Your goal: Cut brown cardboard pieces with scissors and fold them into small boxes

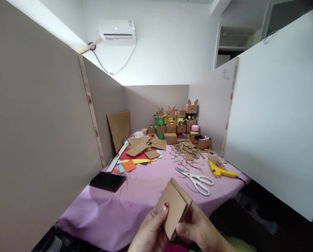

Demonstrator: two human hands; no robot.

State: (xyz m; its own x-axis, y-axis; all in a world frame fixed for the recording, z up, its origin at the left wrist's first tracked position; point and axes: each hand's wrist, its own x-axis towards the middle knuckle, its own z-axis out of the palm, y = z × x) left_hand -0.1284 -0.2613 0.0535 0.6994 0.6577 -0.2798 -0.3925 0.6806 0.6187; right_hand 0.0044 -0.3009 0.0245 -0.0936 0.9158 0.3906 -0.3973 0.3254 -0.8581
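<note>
Both hands are on it: the left hand (152, 229) pinches the folded brown cardboard piece (175, 206) with the thumb flat on its front face, and the right hand (198, 232) clamps the lower right edge, thumb pressed against the side. The grip is closed on both sides, and the piece hangs in the air just off the near edge of the table (135, 206), which is draped in a pink cloth.

The cardboard looks like two panels meeting at a ridge along the top. The risk is that too much thumb pressure creases a panel or splits that join, and the piece sits over the table's edge, so a slip drops it to the lap or floor.

Just beyond lie white-handled scissors (197, 179) with the blades parted, and a yellow glue gun (219, 170) on its cord; a careless reach could snag either. A black phone (107, 181) rests near the left edge.
</note>
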